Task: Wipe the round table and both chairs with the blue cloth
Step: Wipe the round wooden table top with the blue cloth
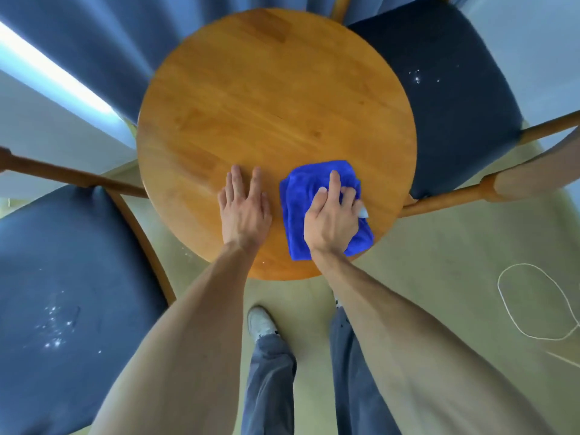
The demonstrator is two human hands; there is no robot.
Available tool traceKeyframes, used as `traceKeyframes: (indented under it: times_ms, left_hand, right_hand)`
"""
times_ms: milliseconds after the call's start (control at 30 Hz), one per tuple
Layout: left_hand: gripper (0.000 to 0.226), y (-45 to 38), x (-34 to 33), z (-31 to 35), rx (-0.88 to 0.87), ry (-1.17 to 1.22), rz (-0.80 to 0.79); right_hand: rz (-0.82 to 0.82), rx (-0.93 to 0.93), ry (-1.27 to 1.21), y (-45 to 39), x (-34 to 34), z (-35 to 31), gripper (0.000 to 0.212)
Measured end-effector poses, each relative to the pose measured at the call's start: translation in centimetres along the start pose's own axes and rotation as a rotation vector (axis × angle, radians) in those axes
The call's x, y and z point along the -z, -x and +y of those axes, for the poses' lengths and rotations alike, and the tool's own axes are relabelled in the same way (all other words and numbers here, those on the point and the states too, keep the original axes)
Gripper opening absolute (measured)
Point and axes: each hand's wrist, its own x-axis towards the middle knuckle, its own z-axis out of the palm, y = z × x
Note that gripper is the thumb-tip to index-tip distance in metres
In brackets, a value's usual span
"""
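Observation:
A round wooden table [266, 98] fills the middle of the head view. The folded blue cloth [298, 196] lies on its near right part. My right hand [332, 218] presses down on the cloth, fingers curled into it, index finger stretched forward. My left hand [244, 208] rests flat on the bare wood just left of the cloth, fingers apart and holding nothing. One chair with a dark blue seat [445, 98] stands at the right of the table, the other [62, 293] at the near left. Both seats carry small white specks.
Blue curtains [94, 42] hang behind the table. My legs and a white shoe [260, 321] stand on the pale floor below the table's near edge. A loop of white cord [533, 299] lies on the floor at the right.

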Motion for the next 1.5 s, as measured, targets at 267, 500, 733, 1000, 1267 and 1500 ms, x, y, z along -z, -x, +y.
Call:
traceKeyframes:
  times_ms: [267,500,733,1000,1267,1500]
  left_hand:
    - [0.061,2.6,-3.0,8.7,-0.196,-0.075,0.016]
    - [0.059,3.6,-8.3,15.4,0.128,-0.025,0.103]
    - [0.064,4.6,-9.1,14.2,0.187,-0.065,0.168]
    - [0.064,8.2,-9.3,13.1,0.390,-0.073,0.189]
    - [0.066,12.5,-8.6,8.2,0.730,-0.024,0.271]
    - [0.068,7.8,-5.9,3.4,0.810,-0.010,0.285]
  right_hand:
    - [0.037,0.198,-0.090,-8.9,2.4,3.3,0.057]
    - [-0.110,0.374,-0.142,-13.0,-1.1,7.2,0.058]
    - [-0.041,0.309,-0.218,-10.8,-1.8,8.0,0.052]
    - [-0.075,0.323,-0.043,-8.1,-1.1,9.4,0.048]
    - [-0.111,0.287,0.055,-7.2,-0.9,8.9,0.048]
    - [-0.159,0.564,0.087,-5.4,-1.6,6.2,0.060]
